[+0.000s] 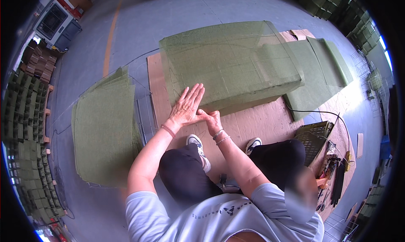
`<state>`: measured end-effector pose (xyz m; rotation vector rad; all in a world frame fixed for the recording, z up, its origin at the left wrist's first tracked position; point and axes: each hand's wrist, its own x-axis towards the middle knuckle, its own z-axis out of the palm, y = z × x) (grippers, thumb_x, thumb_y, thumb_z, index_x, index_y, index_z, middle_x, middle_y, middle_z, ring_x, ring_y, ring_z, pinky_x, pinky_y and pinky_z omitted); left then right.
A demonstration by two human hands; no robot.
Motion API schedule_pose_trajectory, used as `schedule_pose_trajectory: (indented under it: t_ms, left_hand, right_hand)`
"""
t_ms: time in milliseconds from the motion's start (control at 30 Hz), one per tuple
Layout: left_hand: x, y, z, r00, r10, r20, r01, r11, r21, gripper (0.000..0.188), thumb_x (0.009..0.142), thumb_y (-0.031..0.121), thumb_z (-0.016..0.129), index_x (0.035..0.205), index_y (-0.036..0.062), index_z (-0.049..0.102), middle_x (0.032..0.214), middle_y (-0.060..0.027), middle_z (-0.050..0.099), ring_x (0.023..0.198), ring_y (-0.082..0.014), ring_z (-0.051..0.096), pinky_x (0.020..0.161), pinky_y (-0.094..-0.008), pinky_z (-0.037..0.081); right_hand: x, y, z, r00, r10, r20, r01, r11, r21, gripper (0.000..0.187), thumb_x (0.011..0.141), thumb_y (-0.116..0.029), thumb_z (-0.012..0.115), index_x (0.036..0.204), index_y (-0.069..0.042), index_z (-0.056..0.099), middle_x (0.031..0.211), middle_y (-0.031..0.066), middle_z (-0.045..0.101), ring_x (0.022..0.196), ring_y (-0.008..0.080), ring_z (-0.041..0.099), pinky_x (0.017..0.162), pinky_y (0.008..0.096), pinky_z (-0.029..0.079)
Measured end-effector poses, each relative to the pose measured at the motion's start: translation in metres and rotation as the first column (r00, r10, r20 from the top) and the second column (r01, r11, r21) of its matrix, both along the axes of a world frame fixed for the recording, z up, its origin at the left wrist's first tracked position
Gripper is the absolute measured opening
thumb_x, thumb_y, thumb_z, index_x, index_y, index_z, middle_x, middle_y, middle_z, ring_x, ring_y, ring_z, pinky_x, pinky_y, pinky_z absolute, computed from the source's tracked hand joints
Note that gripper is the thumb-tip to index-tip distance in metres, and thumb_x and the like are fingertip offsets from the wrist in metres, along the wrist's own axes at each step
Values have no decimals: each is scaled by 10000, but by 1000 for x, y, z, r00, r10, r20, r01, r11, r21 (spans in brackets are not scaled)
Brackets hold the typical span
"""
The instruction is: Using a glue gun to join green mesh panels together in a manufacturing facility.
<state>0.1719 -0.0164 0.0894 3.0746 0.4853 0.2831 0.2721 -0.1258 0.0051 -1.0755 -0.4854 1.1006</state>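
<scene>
Covering the wire frame already, the big boxy green mesh cover (230, 63) lies on brown cardboard (257, 122) just ahead of both hands, its near lower edge unfinished where the left hand (185, 107) presses flat, fingers spread, and the right hand (212, 119) pinches fabric shut.

Left hand (187, 105) flat, fingers spread — right hand (212, 120) curled (wrists nearly touching).
</scene>
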Motion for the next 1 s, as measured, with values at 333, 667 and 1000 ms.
schedule_pose_trajectory:
  t_ms: [333, 667, 1000]
  left_hand:
    - [28, -7, -2, 996, -80, 32, 83, 993, -88, 1126, 717, 784, 434, 1466, -1, 131, 1529, -167, 167, 1423, -279, 148, 1166, -415, 126]
    - [22, -5, -4, 998, -59, 7, 60, 998, -32, 1117, 730, 820, 354, 1463, 2, 151, 1524, -166, 178, 1421, -277, 151, 1167, -419, 122]
    - [24, -8, -1, 999, -48, -18, 47, 999, -20, 1140, 705, 809, 411, 1460, -6, 157, 1524, -163, 180, 1422, -275, 149, 1165, -422, 128]
  right_hand:
    - [-5, 0, -20, 891, -312, 332, 289, 950, 117, 218, 807, -146, 707, 654, -1, 650, 628, -66, 530, 599, 22, 426, 428, 249, 315]
    - [22, -12, 32, 986, -163, -26, 164, 986, 38, 190, 813, -151, 717, 909, 11, 695, 838, 11, 672, 717, 65, 563, 652, 234, 441]
    - [25, -4, 6, 991, -132, -10, 132, 991, -5, 182, 820, -178, 721, 822, 3, 703, 773, -29, 647, 658, 42, 521, 565, 221, 425]
